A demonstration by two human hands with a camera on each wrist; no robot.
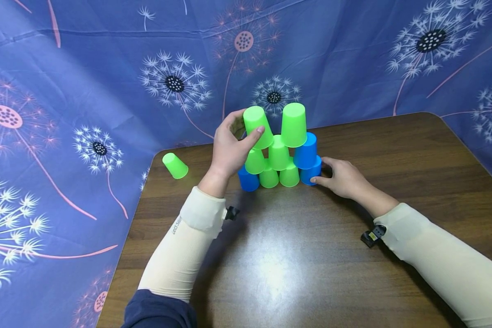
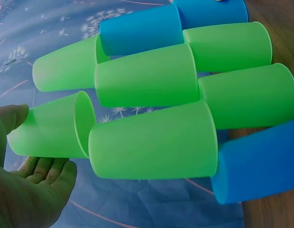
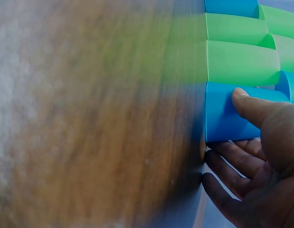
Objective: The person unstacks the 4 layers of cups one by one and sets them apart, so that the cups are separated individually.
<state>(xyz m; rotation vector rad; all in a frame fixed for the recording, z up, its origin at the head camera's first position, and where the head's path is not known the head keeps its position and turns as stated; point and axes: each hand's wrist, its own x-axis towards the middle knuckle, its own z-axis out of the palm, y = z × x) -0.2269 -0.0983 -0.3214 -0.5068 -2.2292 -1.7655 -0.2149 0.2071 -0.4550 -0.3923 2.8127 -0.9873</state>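
Observation:
Upside-down plastic cups stand in a tiered stack. Its bottom row has a blue cup (image 1: 248, 179) at the left end, two green cups (image 1: 289, 176) between, and a blue cup (image 3: 232, 116) at the right end. Above are two green cups (image 2: 154, 140) and a blue cup (image 1: 305, 152). Two more green cups make the top tier. My left hand (image 1: 232, 148) holds the top-left green cup (image 2: 52, 128) between thumb and fingers, its rim at the cup below. The top-right green cup (image 1: 294, 125) is untouched. Low down, my right hand (image 1: 344, 178) grips the right-end blue cup, thumb in front.
A single green cup (image 1: 175, 166) stands apart on the wooden table (image 1: 279, 255), left of the stack near the table's back-left corner. Close behind the table hangs a blue dandelion-print cloth (image 1: 336, 59), which also runs along the left side.

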